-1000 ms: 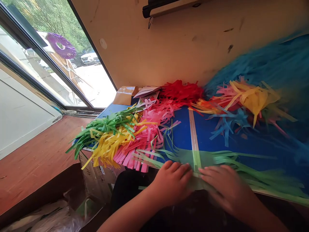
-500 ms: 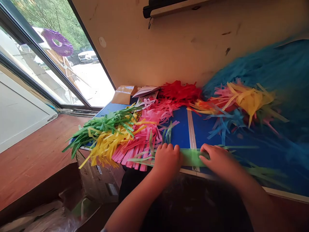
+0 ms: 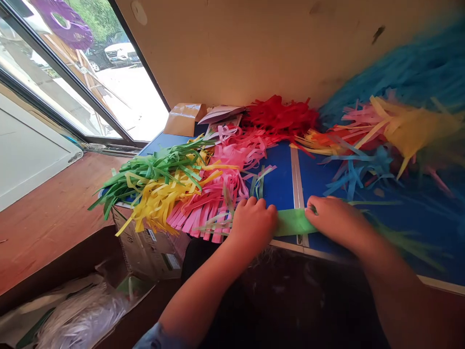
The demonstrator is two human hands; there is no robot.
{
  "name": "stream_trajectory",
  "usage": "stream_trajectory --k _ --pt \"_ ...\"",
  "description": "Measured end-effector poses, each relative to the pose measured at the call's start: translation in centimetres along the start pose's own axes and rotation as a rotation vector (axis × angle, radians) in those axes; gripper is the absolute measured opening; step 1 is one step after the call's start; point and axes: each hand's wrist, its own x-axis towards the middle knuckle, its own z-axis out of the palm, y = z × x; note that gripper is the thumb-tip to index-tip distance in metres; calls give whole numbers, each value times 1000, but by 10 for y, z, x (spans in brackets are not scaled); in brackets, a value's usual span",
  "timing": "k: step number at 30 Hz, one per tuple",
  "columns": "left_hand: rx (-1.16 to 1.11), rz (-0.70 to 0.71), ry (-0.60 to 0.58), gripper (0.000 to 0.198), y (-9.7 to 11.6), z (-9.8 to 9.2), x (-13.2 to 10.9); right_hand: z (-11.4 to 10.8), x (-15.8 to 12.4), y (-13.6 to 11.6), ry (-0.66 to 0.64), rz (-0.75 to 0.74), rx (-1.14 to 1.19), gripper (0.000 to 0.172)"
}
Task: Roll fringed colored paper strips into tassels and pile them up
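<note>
A light green paper strip with fringed ends stretches between my two hands over the front edge of the blue table. My left hand is closed on its left part, and green fringe sticks out beyond that hand. Around its right part the fingers of my right hand are curled, with more green fringe trailing to the right. Pink fringed paper lies just left of my left hand. Beside it are yellow fringe and green fringe.
Red fringe lies at the back by the wall, near a brown envelope. Multicoloured fringe and a large blue heap fill the right. An open cardboard box stands below left, and a window is at the upper left.
The view has shifted, so the table items appear higher. Both hands still hold the green strip, which now slants slightly, and my right hand's fingers look more closed round it.
</note>
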Motion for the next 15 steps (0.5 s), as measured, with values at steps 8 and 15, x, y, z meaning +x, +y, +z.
stream_trajectory --k 8,15 --pt "-41 0 18 21 5 -7 -5 13 -5 9 125 -29 143 13" --pt "-25 -57 -56 13 17 3 4 16 -1 12 149 -65 181 16"
